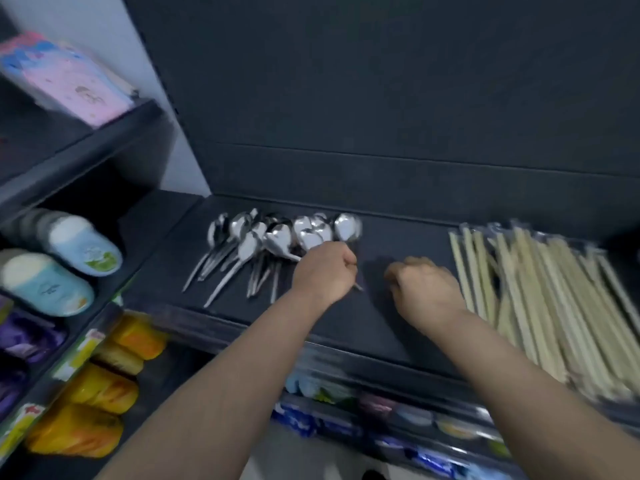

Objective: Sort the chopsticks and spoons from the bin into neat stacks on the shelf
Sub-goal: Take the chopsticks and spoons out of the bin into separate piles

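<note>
Several steel spoons (pixel 263 244) lie in a loose pile on the dark shelf (pixel 388 327), bowls toward the back wall. My left hand (pixel 323 271) is curled at the pile's right edge and grips the handle of the rightmost spoon (pixel 347 226), whose tip pokes out below my fingers. My right hand (pixel 424 289) rests on the shelf in a loose fist, just left of a wide heap of pale wrapped chopsticks (pixel 540 299). I cannot tell if it holds anything. The bin is out of view.
Left shelving holds blue slippers (pixel 65 265), orange and yellow packs (pixel 104 386) and a pink packet (pixel 79 84) higher up. A lower shelf with small packaged goods (pixel 415 417) runs beneath the front edge. Bare shelf lies between the spoons and chopsticks.
</note>
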The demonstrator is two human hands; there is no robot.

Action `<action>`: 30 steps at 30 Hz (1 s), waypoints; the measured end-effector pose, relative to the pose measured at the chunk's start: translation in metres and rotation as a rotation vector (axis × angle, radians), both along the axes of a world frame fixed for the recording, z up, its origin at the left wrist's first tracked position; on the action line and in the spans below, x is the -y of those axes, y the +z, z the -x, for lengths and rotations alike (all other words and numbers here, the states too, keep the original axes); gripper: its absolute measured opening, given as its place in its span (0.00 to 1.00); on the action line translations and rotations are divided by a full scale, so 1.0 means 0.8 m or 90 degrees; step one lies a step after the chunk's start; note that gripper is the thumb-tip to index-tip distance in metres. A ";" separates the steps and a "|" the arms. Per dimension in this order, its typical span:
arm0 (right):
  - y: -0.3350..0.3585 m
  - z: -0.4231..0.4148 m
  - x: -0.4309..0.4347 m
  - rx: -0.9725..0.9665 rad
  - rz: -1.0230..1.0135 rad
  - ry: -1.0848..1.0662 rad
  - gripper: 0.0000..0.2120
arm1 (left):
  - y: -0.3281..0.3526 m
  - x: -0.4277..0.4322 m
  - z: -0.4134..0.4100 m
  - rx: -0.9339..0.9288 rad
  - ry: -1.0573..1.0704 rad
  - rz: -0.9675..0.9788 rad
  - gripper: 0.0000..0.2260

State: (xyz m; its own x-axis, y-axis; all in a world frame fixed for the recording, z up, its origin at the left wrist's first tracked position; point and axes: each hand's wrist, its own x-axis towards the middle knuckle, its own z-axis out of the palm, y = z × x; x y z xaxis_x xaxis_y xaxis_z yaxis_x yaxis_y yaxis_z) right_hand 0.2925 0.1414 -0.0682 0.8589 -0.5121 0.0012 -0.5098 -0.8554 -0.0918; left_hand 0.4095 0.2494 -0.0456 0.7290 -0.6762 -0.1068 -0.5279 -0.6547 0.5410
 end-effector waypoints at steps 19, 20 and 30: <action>0.059 0.417 0.166 0.149 0.105 -0.408 0.14 | 0.051 0.246 0.377 -0.038 -0.346 0.171 0.07; 0.057 0.441 0.187 0.153 0.099 -0.420 0.14 | 0.053 0.269 0.399 -0.036 -0.349 0.174 0.08; 0.036 0.578 0.334 0.105 -0.029 -0.356 0.20 | -0.015 0.429 0.531 -0.011 -0.346 -0.106 0.16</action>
